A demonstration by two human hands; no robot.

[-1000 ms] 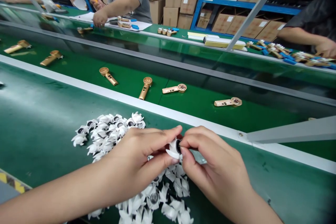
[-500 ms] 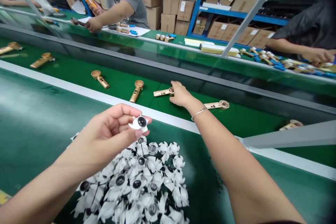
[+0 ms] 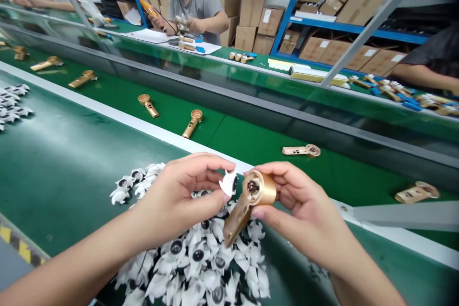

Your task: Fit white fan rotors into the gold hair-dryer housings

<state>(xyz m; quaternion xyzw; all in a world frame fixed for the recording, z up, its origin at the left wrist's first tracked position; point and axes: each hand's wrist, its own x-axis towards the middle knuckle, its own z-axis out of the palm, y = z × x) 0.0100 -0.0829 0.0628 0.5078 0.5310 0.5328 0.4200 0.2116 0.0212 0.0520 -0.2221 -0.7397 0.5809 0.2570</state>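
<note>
Between the fingertips and thumb of my left hand (image 3: 190, 189) is a small white fan blade (image 3: 227, 184), its dark hub turned to the right. My right hand (image 3: 297, 203) grips a gold handheld fan housing (image 3: 267, 189) by its round head, with the handle slanting down to the left. The open face of that head, with a motor inside, looks toward the blade. A small gap separates the two parts. Below both hands lies a heap of white fan blades (image 3: 201, 267) on the green bench.
Gold fan housings lie spaced along the green belt, one (image 3: 193, 123) ahead and another (image 3: 303, 150) to the right. A grey metal post (image 3: 401, 215) juts in at right. More blades (image 3: 14, 103) sit far left. Across the belt, a person in grey (image 3: 201, 5) handles parts.
My right hand has picked a gold fan housing off the belt and brought it back beside my left hand. The fan blade in my left hand has turned and shifted right.
</note>
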